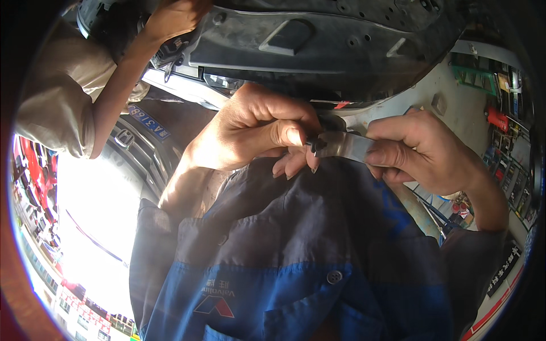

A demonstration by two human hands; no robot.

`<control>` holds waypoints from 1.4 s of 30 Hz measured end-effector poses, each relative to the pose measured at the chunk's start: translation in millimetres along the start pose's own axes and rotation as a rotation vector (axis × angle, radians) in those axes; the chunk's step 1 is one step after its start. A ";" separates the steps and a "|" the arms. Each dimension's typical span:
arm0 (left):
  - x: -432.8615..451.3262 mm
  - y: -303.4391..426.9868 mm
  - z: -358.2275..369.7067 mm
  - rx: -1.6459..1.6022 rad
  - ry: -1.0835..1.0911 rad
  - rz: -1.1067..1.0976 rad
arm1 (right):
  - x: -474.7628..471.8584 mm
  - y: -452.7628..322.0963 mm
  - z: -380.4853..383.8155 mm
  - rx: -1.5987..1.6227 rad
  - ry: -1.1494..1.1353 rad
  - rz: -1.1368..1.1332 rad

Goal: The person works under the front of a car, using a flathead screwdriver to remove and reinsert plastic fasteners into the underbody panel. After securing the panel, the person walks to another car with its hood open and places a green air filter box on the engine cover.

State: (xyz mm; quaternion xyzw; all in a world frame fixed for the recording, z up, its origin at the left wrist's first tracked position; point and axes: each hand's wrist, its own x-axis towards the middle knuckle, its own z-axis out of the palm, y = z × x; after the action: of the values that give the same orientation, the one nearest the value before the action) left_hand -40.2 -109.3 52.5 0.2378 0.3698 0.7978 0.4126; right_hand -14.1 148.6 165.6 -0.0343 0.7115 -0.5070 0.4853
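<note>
My left hand (251,132) pinches a small black plastic clip (316,144) between thumb and fingers, in front of my chest. In my right hand (422,153) is a flat, shiny strip-like tool (345,146), gripped between thumb and forefinger. The far end of this strip meets the clip and overlaps it; whether it is wedged under the clip's head I cannot tell. Both hands are held just above my grey and blue work jacket (273,238). Directly beyond them spans a large black plastic panel (324,51) of a vehicle.
At upper left another person's bare forearm (128,81) reaches to the vehicle. A headlamp (222,81) shows below the panel. Behind my left arm stands a car with a Honda grille badge (125,137). Racks with a green tray (473,76) and a red object (497,119) line the right.
</note>
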 end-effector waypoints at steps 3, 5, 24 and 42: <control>4.9 1.9 4.5 -0.080 0.065 -0.218 | -1.1 7.0 3.4 -0.063 0.137 -0.007; 8.8 -2.5 6.8 -0.083 0.137 -0.282 | -1.9 10.3 3.7 -0.145 0.226 -0.028; 19.1 -23.3 50.2 0.170 0.605 0.082 | 2.0 6.3 20.8 -0.136 0.365 -0.101; 28.7 -35.5 29.6 0.708 0.817 0.481 | 33.5 13.4 47.6 0.788 0.161 -0.024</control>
State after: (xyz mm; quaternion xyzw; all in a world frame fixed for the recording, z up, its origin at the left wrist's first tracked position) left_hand -18.5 -60.1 44.9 0.1119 0.6781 0.7239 -0.0601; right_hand 8.7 104.2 132.8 0.1862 0.4978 -0.7477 0.3981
